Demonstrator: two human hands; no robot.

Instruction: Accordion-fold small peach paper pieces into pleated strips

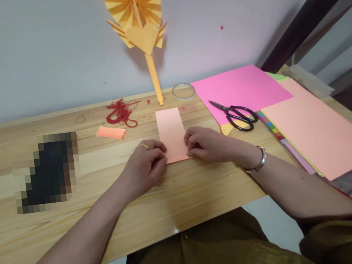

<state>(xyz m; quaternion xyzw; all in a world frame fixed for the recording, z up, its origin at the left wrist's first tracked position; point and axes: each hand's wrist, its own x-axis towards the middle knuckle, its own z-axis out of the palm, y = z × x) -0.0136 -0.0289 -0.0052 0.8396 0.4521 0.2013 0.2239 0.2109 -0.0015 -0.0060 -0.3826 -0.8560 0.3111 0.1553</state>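
Note:
A pale pink paper strip (pixel 172 133) lies on the wooden table, its long side pointing away from me. Along its near edge runs a narrow fold. My left hand (pixel 150 162), with a ring on one finger, pinches the near left corner of the strip. At the near right corner, my right hand (pixel 203 145) grips the same edge between thumb and fingers. Just beyond the left hand lie a small orange pleated paper piece (pixel 111 133) and a tangle of red thread (pixel 121 112).
Black-handled scissors (pixel 237 115) rest on a pink sheet (pixel 242 88) at the right, beside stacked coloured paper (pixel 323 126). A clear round ring-like item (pixel 183 91) and a yellow paper fan (pixel 148 37) are at the wall. A blurred-out dark object (pixel 48 172) lies left on the table (pixel 135 221).

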